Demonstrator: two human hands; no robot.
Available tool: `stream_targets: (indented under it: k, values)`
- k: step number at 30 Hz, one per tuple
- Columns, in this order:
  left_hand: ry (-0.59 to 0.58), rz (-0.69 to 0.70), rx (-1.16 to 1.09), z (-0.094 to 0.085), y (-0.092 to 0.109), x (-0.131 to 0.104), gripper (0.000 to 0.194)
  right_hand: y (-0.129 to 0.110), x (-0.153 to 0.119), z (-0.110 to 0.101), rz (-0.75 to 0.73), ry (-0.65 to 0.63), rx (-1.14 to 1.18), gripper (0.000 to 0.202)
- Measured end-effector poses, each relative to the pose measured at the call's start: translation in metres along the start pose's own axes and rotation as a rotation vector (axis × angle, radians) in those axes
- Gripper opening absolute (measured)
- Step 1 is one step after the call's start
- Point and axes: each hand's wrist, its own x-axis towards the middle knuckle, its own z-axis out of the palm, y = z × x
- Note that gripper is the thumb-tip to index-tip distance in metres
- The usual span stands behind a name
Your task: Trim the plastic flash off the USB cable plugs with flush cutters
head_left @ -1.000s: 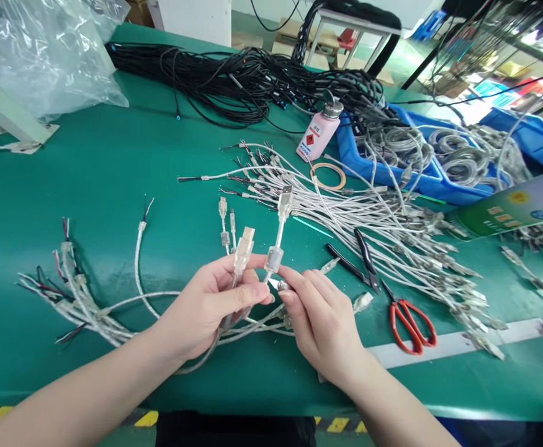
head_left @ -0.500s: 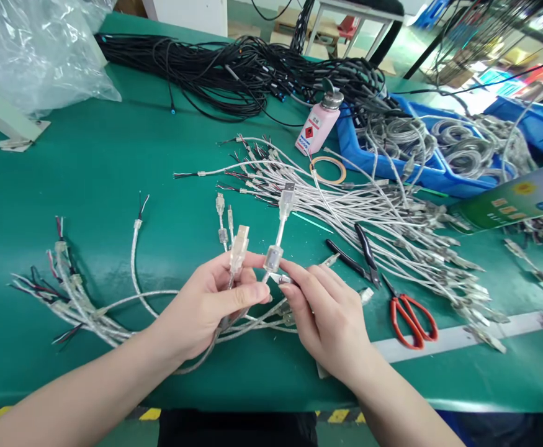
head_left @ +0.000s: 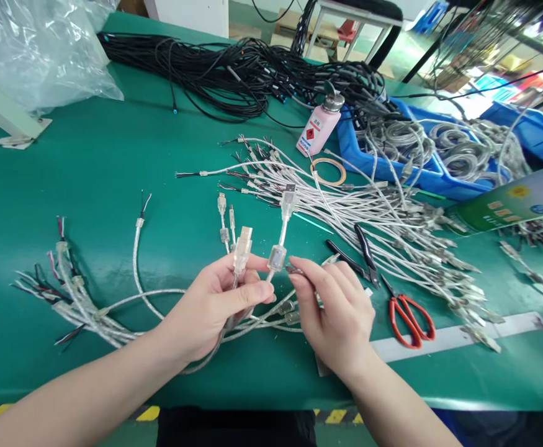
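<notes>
My left hand [head_left: 229,304] is closed around USB cables with clear jackets. One silver USB plug [head_left: 242,248] points up beside its thumb. A second USB cable [head_left: 278,256], with a clear block-shaped bead below its plug, stands upright between thumb and fingers. My right hand [head_left: 334,304] pinches a small metal blade-like piece [head_left: 294,269], its tip just right of the bead and apart from it; most of the piece is hidden by the fingers. Under the hands lie more cables, whose stripped wire ends [head_left: 61,285] spread out to the left.
Red-handled scissors [head_left: 411,320] lie partly over a steel ruler [head_left: 466,335], near black-handled cutters [head_left: 359,254]. Behind are a bundle of clear cables [head_left: 327,205], a pink bottle [head_left: 318,129], a tape ring [head_left: 327,172], blue bins [head_left: 359,155] and black cables [head_left: 206,74].
My right hand has drawn slightly right, and its metal piece has come away from beneath the bead. My left hand still holds the cables, nearly in the same place.
</notes>
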Motion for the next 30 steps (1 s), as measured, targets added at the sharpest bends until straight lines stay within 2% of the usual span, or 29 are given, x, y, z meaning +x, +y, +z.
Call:
stream_targets:
  k: [2,7,12,18,22,30]
  values:
    - [0.009,-0.005,0.001,0.0003,-0.0001,0.0003,0.028,0.0013,0.0009,-0.0017,0.027,-0.016,0.067,0.018]
    - [0.036,0.001,-0.018,0.0011,0.0004,0.0018,0.030,0.0007,-0.0004,-0.0022,-0.011,-0.168,0.178,0.022]
    - [0.014,0.005,0.027,-0.0006,-0.0010,0.0022,0.031,0.0002,-0.0015,0.0002,-0.007,-0.141,0.103,0.021]
    - [0.033,0.034,0.069,-0.0006,-0.0040,0.0018,0.027,0.0012,0.0007,-0.0005,-0.055,-0.037,-0.049,0.018]
    - [0.047,0.070,0.059,0.0004,-0.0030,0.0008,0.027,0.0012,0.0011,-0.0019,-0.032,-0.038,0.030,0.016]
    - [0.061,-0.001,0.018,-0.0018,0.0021,0.0023,0.028,0.0017,-0.0012,-0.0025,0.047,-0.116,0.226,0.017]
